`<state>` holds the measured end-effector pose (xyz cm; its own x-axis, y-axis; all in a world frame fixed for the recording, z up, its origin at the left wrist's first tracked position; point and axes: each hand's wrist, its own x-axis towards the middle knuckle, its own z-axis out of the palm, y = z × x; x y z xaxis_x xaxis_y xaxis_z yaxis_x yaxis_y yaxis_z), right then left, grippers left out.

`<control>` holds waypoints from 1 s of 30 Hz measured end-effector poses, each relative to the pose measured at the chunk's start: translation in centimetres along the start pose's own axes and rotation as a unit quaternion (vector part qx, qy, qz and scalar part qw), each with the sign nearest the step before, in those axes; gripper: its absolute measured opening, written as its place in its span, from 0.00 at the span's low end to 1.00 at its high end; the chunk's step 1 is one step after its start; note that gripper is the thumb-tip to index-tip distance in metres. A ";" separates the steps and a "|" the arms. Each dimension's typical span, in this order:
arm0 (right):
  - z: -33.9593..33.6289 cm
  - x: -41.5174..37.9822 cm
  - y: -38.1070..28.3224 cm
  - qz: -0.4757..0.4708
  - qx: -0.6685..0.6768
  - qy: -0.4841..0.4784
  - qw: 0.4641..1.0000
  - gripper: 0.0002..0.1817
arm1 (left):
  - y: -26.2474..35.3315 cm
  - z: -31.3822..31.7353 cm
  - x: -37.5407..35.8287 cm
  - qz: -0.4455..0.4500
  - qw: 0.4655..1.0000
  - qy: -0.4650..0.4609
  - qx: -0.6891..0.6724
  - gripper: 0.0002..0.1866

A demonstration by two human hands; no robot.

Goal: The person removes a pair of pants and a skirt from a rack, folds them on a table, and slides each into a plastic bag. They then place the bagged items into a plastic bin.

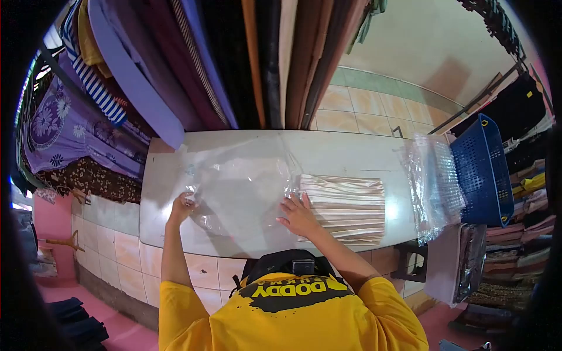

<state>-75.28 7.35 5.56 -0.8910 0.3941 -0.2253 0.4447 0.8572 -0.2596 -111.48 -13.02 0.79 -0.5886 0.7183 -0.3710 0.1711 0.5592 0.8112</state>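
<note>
A clear plastic bag (246,181) lies spread over the white table in front of me. My left hand (182,206) has its fingers curled in a pinch on the bag's left edge. At the opposite edge, my right hand (298,215) rests with fingers apart, touching the plastic there. Right beside it lies a folded, pleated cream satin garment (345,207), partly under the fingertips' side of the bag.
Clear plastic packaging (434,184) is stacked at the right end of the white table (333,149), against a blue perforated basket (481,169). Garments (205,64) hang along the far side and left. Folded clothes (521,257) are piled at right; a dark stool (408,263) stands below.
</note>
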 end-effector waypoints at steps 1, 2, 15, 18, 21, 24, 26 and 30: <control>0.7 0.4 -0.8 -0.002 0.003 -0.004 1.000 0.31 | -1.8 -1.0 1.1 -0.006 1.000 0.000 0.000 0.25; 1.3 0.7 -1.6 -0.015 0.006 0.010 1.000 0.32 | -1.9 -1.8 1.5 0.033 0.997 0.029 0.061 0.28; 3.3 1.6 -3.8 -0.037 0.132 0.085 0.987 0.28 | 6.6 15.2 -7.3 0.175 0.897 0.069 0.400 0.37; 3.6 0.9 -2.4 -0.043 0.094 0.071 0.992 0.30 | 5.6 15.5 -6.8 0.171 0.897 0.080 0.399 0.32; 3.8 0.5 -2.2 -0.059 0.089 0.072 0.992 0.31 | 4.9 15.3 -6.5 0.182 0.901 0.084 0.385 0.26; 3.9 0.4 -1.9 -0.053 0.096 0.070 0.991 0.30 | 4.5 14.9 -6.4 0.202 0.916 0.083 0.337 0.23; 3.6 0.5 -1.8 -0.051 0.093 0.071 0.992 0.29 | 4.5 14.6 -6.5 0.211 0.925 0.083 0.304 0.22; 1.7 0.8 -2.2 -0.064 0.024 0.076 0.995 0.27 | 4.3 13.6 -6.5 0.252 0.938 0.059 0.232 0.23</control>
<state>-76.84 5.19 4.33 -0.9423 0.3319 -0.0431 0.3276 0.8882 -0.3222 -96.13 -9.68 0.54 -0.4189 0.9044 0.0811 0.7606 0.3007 0.5754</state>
